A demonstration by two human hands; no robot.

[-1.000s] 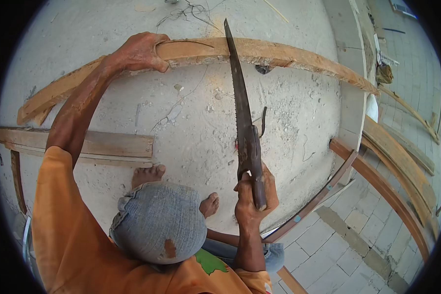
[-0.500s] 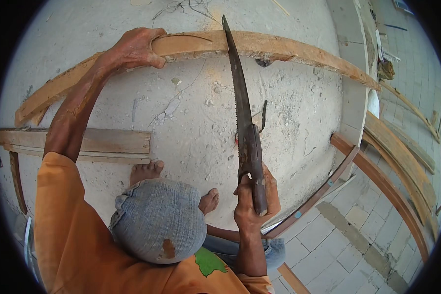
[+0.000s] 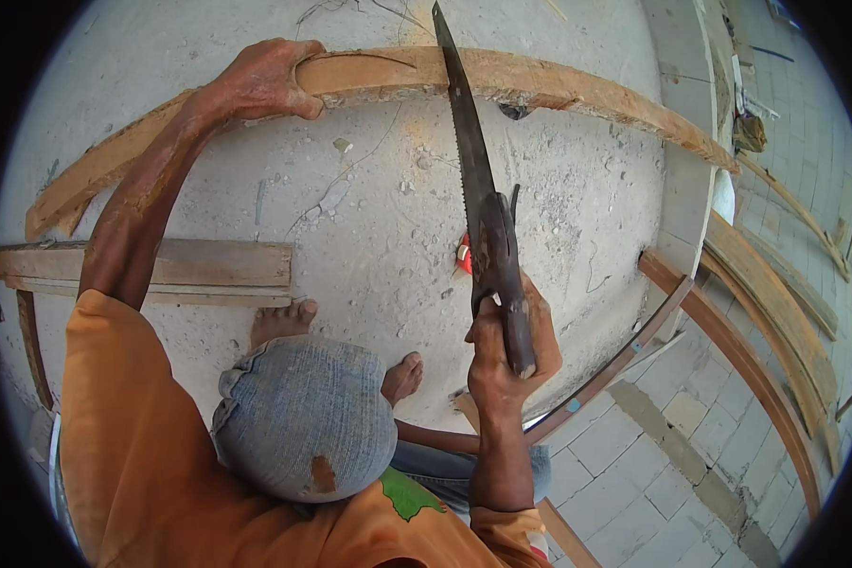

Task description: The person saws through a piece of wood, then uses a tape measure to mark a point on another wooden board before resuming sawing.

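A long, rough timber board [image 3: 568, 95] runs crosswise near the top of the head view, with my left hand [image 3: 270, 80] gripping it left of centre. The dark blade of a handsaw [image 3: 473, 156] lies across this board, right of that hand, its toothed edge facing left and its tip past the far edge. Wrapped round the saw's worn dark handle is my right hand [image 3: 506, 350]. Partly hidden beside the handle is a small red object [image 3: 463, 254] that I cannot make out.
Stacked planks [image 3: 208, 265] lie at the left, by my bare feet [image 3: 284, 322]. My denim-covered knee [image 3: 303, 407] is low in the middle. Boards [image 3: 767, 312] and reddish beams [image 3: 748, 379] lie to the right, over a step edge [image 3: 682, 208] and paving. Wires and rubble litter the concrete.
My right hand and the saw have moved forward and slightly right, uncovering more of the red object. The board and my left hand appear somewhat higher in the picture.
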